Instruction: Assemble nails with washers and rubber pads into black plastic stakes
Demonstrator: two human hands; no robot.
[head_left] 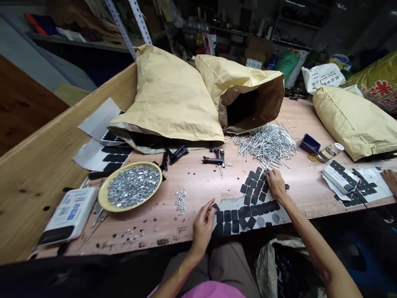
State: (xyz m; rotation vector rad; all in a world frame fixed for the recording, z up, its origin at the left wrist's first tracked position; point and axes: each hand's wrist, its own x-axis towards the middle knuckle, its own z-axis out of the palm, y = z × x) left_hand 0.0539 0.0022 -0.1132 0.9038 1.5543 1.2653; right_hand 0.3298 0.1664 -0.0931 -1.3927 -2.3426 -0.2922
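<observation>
My left hand [203, 223] rests at the near edge of the wooden table, its fingers curled and touching the left end of a white sheet [248, 213] covered with black adhesive pads. My right hand [276, 184] lies on the upper part of the same sheet, fingertips pinched down on the black pads [256, 186]. What the fingers hold, if anything, is too small to see. Just beyond the right hand lies a heap of thin metal pins [266, 142].
A yellow dish of small silver washers [132, 186] sits left, beside a white scale [70, 213]. Kraft paper sacks [169, 97] lie behind, one open [248, 105]. Black clips [215, 157], a blue tray [309, 143] and a jar [330, 152] stand mid-table. Another person's hand [390, 179] rests on pad sheets far right.
</observation>
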